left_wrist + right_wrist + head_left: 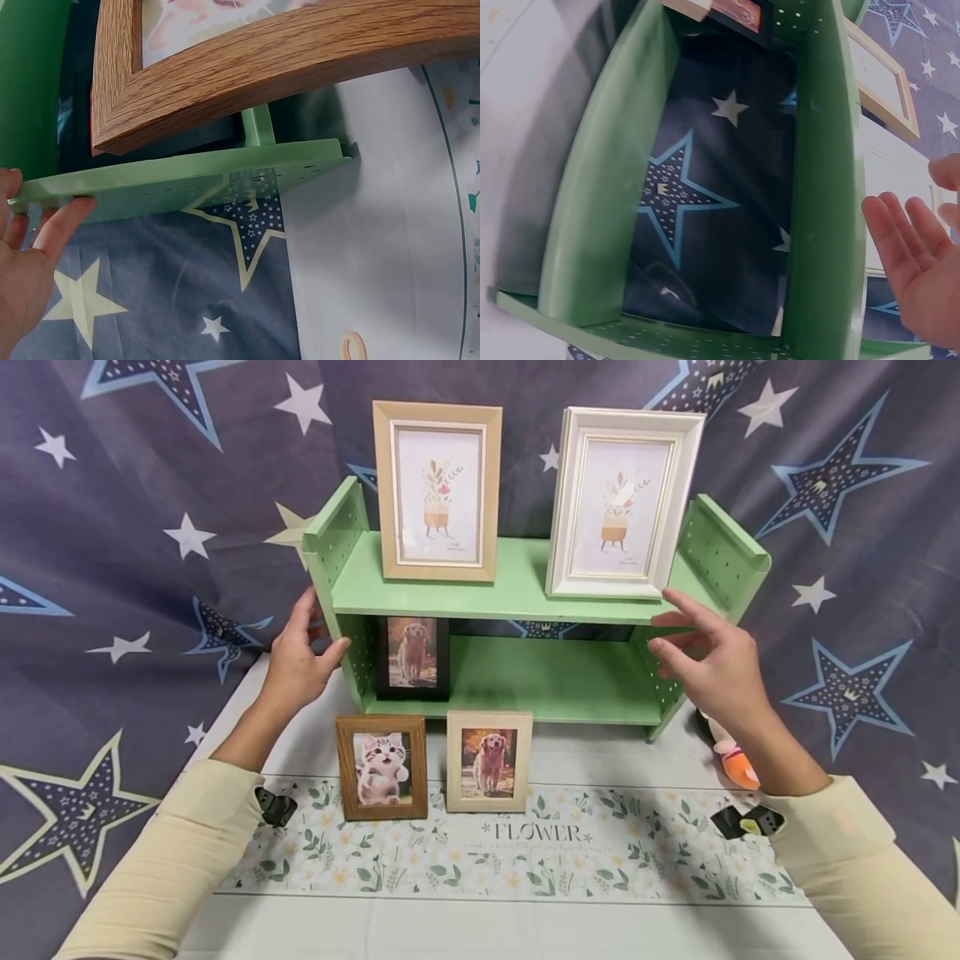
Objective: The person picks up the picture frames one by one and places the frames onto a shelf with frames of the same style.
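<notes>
My left hand (pixel 300 660) is at the left side panel of a green two-tier shelf (pixel 517 681), its thumb by the front edge and fingertips against the outer face. In the left wrist view, these fingers (pixel 56 232) lie along the perforated panel. My right hand (pixel 712 660) hovers before the shelf's right end, fingers apart and holding nothing. Its forefinger is by the lower right corner of a white picture frame (pixel 558 552) on the top tier. A light wood frame (pixel 491 493) stands left of that one. Inside the lower tier, a black dog-photo frame (pixel 412 656) leans at the left.
Before the shelf, a brown cat-photo frame (pixel 386 810) and a pale dog-photo frame (pixel 487 718) stand on a floral runner (pixel 555 881). An orange-and-pink item (pixel 738 768) lies by the shelf's right foot. A starry dark cloth (pixel 247 460) hangs behind.
</notes>
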The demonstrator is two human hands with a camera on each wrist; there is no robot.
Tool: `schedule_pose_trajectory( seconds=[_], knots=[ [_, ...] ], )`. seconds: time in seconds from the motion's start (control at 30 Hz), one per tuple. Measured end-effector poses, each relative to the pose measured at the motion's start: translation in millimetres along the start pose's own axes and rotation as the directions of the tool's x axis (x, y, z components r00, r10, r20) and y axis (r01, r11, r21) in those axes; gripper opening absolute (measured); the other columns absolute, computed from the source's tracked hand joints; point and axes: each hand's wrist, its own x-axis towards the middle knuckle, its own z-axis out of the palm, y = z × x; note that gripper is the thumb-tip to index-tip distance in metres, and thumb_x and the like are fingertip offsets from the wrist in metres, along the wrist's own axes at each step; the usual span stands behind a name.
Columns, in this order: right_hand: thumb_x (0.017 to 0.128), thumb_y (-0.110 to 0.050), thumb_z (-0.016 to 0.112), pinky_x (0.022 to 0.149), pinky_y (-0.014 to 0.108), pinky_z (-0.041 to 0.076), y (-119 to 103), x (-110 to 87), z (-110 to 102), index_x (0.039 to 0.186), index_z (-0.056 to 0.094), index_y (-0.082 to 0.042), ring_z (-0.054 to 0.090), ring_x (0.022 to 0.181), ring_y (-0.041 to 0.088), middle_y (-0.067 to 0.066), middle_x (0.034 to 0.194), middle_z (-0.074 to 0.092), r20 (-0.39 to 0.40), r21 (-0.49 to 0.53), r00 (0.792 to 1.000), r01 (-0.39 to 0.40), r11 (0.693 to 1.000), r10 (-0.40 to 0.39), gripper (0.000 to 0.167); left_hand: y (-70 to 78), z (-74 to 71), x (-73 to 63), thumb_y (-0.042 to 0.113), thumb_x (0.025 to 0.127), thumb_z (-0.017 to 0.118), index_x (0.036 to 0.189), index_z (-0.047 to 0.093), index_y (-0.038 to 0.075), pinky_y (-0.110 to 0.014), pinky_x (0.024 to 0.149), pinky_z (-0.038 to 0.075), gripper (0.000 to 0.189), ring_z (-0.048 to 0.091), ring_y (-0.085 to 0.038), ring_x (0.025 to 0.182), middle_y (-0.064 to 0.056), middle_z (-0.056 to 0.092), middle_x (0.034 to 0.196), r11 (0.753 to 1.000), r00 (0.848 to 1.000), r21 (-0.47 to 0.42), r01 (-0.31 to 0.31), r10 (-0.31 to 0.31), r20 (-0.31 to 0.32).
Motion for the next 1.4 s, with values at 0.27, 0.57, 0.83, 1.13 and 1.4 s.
schedule_pose_trajectory(
  seconds=[0.27, 0.57, 0.83, 1.13, 1.4],
  knots=[
    [0.091, 0.003, 0.072, 0.059, 0.013, 0.058, 7, -18.7, 13, 0.149, 0.054, -0.014, 0.067, 0.081, -0.010, -0.024, 0.110, 0.066, 0.049, 0.021, 0.997, 0.053, 0.998, -0.054, 0.063, 1.0, 0.5, 0.9, 0.008, 0.098, 0.064, 0.164, 0.017, 0.031, -0.062, 0.083, 0.061, 0.084, 0.059, -0.048, 0.126, -0.026, 0.053, 0.139, 1.000, 1.000, 0.008, 0.002, -0.002, -0.002],
    [0.093, -0.001, 0.071, 0.061, 0.018, 0.060, 22, -33.7, 22, 0.151, 0.052, -0.020, 0.068, 0.082, -0.007, -0.027, 0.110, 0.063, 0.119, 0.055, 0.993, -0.010, 0.998, 0.003, 0.064, 1.9, 0.6, 0.4, 0.008, 0.098, 0.064, 0.164, 0.017, 0.029, -0.062, 0.083, 0.060, 0.084, 0.059, -0.048, 0.125, -0.026, 0.053, 0.138, 1.000, 1.000, 0.007, 0.006, -0.006, -0.001],
    [0.093, 0.000, 0.070, 0.059, 0.023, 0.062, 33, -43.2, 36, 0.150, 0.053, -0.017, 0.071, 0.083, -0.001, -0.022, 0.109, 0.065, 0.154, 0.113, 0.988, -0.032, 0.993, 0.014, 0.062, 1.5, 0.9, 0.4, 0.007, 0.098, 0.065, 0.164, 0.017, 0.028, -0.062, 0.083, 0.060, 0.084, 0.059, -0.048, 0.125, -0.027, 0.053, 0.138, 1.000, 1.000, 0.008, -0.003, 0.003, -0.006],
    [0.095, -0.002, 0.070, 0.062, 0.027, 0.064, 42, -50.9, 46, 0.151, 0.051, -0.017, 0.069, 0.090, -0.008, -0.015, 0.112, 0.066, 0.174, 0.136, 0.983, -0.076, 0.988, 0.052, 0.062, 2.1, 1.8, 0.1, 0.007, 0.098, 0.065, 0.164, 0.018, 0.030, -0.063, 0.083, 0.059, 0.084, 0.059, -0.049, 0.125, -0.027, 0.054, 0.138, 1.000, 1.000, 0.003, -0.004, 0.004, -0.007],
    [0.094, 0.000, 0.070, 0.061, 0.028, 0.064, 49, -57.3, 60, 0.151, 0.051, -0.014, 0.069, 0.089, -0.007, 0.021, 0.118, 0.069, 0.177, 0.176, 0.983, -0.077, 0.981, 0.046, 0.062, 0.7, 1.5, -0.6, 0.006, 0.098, 0.065, 0.164, 0.018, 0.028, -0.064, 0.086, 0.058, 0.084, 0.059, -0.049, 0.125, -0.028, 0.053, 0.139, 1.000, 1.000, 0.012, -0.005, 0.005, -0.014]
  ],
)
